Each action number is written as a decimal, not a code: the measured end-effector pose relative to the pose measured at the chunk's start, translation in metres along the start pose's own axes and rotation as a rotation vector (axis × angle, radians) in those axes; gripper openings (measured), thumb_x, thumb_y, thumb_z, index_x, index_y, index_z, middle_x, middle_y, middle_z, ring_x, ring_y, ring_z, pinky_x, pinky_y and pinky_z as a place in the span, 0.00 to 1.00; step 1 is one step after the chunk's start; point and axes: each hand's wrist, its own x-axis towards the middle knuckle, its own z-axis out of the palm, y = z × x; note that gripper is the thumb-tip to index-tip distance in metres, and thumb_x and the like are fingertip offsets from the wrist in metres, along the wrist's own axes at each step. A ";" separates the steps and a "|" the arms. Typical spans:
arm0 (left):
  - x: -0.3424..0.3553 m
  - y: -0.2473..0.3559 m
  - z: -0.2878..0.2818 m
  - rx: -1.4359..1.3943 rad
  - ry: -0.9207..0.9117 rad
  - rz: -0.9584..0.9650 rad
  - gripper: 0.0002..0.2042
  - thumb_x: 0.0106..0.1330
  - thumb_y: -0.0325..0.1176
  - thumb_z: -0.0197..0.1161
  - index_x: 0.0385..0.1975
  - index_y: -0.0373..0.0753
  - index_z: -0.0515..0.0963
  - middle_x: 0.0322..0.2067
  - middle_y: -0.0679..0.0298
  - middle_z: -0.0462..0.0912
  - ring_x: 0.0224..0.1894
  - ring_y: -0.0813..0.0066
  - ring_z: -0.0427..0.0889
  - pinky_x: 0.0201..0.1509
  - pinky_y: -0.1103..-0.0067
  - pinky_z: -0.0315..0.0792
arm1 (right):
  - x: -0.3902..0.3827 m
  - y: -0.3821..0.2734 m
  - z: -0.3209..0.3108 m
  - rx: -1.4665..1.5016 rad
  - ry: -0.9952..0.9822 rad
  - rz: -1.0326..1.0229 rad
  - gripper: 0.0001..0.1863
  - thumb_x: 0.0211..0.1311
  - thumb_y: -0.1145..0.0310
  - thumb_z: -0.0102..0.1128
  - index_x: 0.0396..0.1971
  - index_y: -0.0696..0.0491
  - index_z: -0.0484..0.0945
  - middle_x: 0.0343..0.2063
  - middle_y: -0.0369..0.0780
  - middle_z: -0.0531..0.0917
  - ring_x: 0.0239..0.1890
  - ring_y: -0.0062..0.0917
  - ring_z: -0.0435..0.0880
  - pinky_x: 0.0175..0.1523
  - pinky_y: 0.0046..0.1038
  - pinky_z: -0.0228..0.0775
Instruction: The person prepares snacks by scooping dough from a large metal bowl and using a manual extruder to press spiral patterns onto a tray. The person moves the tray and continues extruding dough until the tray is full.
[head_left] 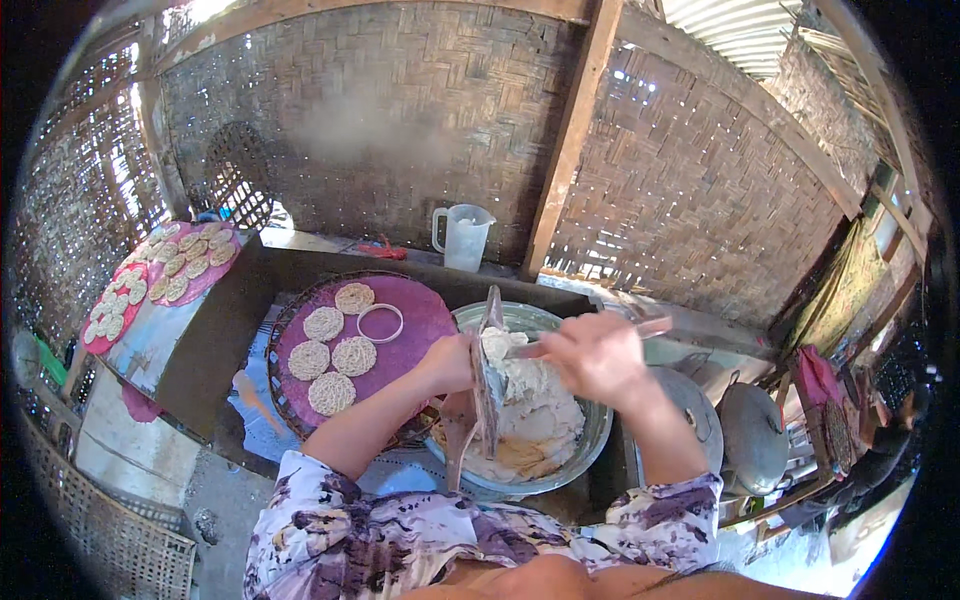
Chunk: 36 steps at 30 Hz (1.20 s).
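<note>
My left hand (447, 364) grips an upright wooden tool (489, 420) over a wide metal basin (601, 441) of pale dough (540, 430). My right hand (600, 355) is closed round a flat utensil (655, 326), somewhat blurred, with pale dough (500, 345) at its working end against the tool. Left of the basin a round pink mat (420, 320) on a woven tray holds several lacy dough discs (353, 355) and a white ring (380, 322).
More discs lie on pink mats (135, 275) at the far left. A plastic jug (462, 240) stands at the back by a red item (380, 252). Lidded metal pots (750, 440) sit at the right. Bamboo walls (700, 180) and a wooden post (570, 140) enclose the workspace.
</note>
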 end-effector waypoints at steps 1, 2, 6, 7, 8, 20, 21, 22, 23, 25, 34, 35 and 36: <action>0.001 -0.003 0.004 -0.021 -0.012 0.017 0.20 0.46 0.43 0.58 0.33 0.32 0.74 0.30 0.45 0.77 0.35 0.48 0.76 0.40 0.65 0.70 | 0.000 -0.003 0.004 0.000 -0.007 -0.003 0.05 0.43 0.66 0.56 0.17 0.47 0.70 0.15 0.34 0.69 0.22 0.28 0.74 0.28 0.31 0.65; 0.005 -0.007 0.011 -0.046 -0.022 0.043 0.21 0.47 0.43 0.58 0.35 0.33 0.74 0.31 0.45 0.77 0.36 0.49 0.76 0.40 0.65 0.70 | -0.001 -0.005 0.005 -0.010 -0.017 -0.006 0.05 0.43 0.66 0.56 0.17 0.47 0.70 0.15 0.34 0.70 0.22 0.27 0.74 0.29 0.31 0.65; 0.015 -0.049 0.012 -0.161 0.057 0.291 0.21 0.50 0.40 0.60 0.43 0.37 0.72 0.39 0.56 0.77 0.40 0.67 0.77 0.42 0.73 0.70 | -0.005 0.009 -0.018 0.075 0.113 0.108 0.07 0.38 0.64 0.61 0.19 0.47 0.74 0.15 0.35 0.73 0.20 0.28 0.75 0.26 0.31 0.66; 0.005 -0.055 0.000 -0.317 0.034 0.212 0.20 0.49 0.37 0.61 0.43 0.37 0.72 0.39 0.59 0.77 0.39 0.70 0.76 0.42 0.74 0.70 | -0.008 0.018 -0.022 0.117 0.170 0.162 0.08 0.37 0.63 0.63 0.19 0.47 0.75 0.15 0.35 0.74 0.20 0.29 0.76 0.26 0.31 0.66; 0.002 -0.032 -0.018 -0.504 -0.014 0.177 0.20 0.49 0.34 0.61 0.44 0.37 0.72 0.39 0.61 0.77 0.39 0.72 0.75 0.42 0.75 0.70 | -0.022 0.032 -0.022 0.068 0.214 0.252 0.09 0.35 0.64 0.64 0.19 0.48 0.76 0.14 0.35 0.75 0.19 0.29 0.76 0.25 0.31 0.66; -0.006 -0.017 -0.033 -0.891 -0.081 0.128 0.18 0.51 0.33 0.61 0.44 0.39 0.72 0.43 0.63 0.73 0.46 0.72 0.72 0.49 0.77 0.65 | -0.035 0.030 0.005 0.235 0.184 0.287 0.11 0.32 0.65 0.68 0.20 0.51 0.78 0.15 0.37 0.76 0.20 0.31 0.77 0.26 0.30 0.68; -0.008 -0.011 -0.038 -0.695 -0.016 0.266 0.17 0.50 0.33 0.61 0.42 0.39 0.73 0.39 0.63 0.75 0.42 0.71 0.74 0.46 0.77 0.67 | -0.031 0.032 -0.001 0.210 0.182 0.269 0.12 0.32 0.65 0.68 0.20 0.51 0.78 0.15 0.37 0.76 0.20 0.31 0.77 0.26 0.30 0.68; -0.008 -0.007 -0.039 -0.496 0.047 0.400 0.16 0.49 0.32 0.62 0.39 0.40 0.73 0.36 0.62 0.77 0.38 0.69 0.76 0.43 0.77 0.70 | -0.028 0.034 -0.006 0.197 0.184 0.238 0.11 0.31 0.65 0.67 0.20 0.50 0.77 0.15 0.36 0.75 0.19 0.30 0.76 0.24 0.31 0.66; -0.012 -0.011 -0.038 -0.392 0.038 0.323 0.17 0.50 0.37 0.60 0.40 0.41 0.74 0.36 0.60 0.77 0.39 0.66 0.76 0.44 0.76 0.69 | -0.020 0.033 -0.011 0.177 0.179 0.190 0.12 0.30 0.66 0.67 0.20 0.51 0.77 0.14 0.36 0.75 0.18 0.30 0.76 0.24 0.30 0.66; -0.013 -0.019 -0.028 -0.193 0.005 0.179 0.19 0.51 0.45 0.58 0.41 0.44 0.74 0.37 0.56 0.78 0.41 0.61 0.76 0.44 0.74 0.69 | -0.005 0.029 -0.019 0.128 0.159 0.108 0.12 0.27 0.69 0.68 0.19 0.52 0.77 0.14 0.36 0.76 0.17 0.30 0.76 0.23 0.29 0.66; -0.013 0.010 -0.022 -0.147 -0.089 0.068 0.20 0.49 0.46 0.57 0.38 0.40 0.75 0.35 0.51 0.78 0.38 0.53 0.77 0.41 0.69 0.70 | 0.016 -0.003 0.008 0.027 0.050 -0.067 0.09 0.37 0.63 0.60 0.14 0.48 0.68 0.13 0.34 0.69 0.20 0.27 0.74 0.26 0.31 0.65; -0.015 0.007 -0.023 -0.162 -0.081 0.036 0.20 0.49 0.46 0.57 0.39 0.40 0.74 0.35 0.50 0.78 0.38 0.53 0.77 0.42 0.69 0.70 | 0.018 -0.001 0.007 0.042 0.058 -0.070 0.09 0.37 0.63 0.60 0.14 0.48 0.68 0.13 0.34 0.69 0.20 0.27 0.74 0.26 0.31 0.65; -0.013 0.001 -0.021 -0.183 -0.044 0.064 0.20 0.49 0.46 0.57 0.39 0.39 0.74 0.35 0.50 0.78 0.38 0.53 0.77 0.42 0.69 0.70 | 0.017 0.004 0.003 0.055 0.065 -0.072 0.09 0.37 0.63 0.60 0.14 0.48 0.69 0.13 0.34 0.69 0.20 0.27 0.74 0.25 0.31 0.65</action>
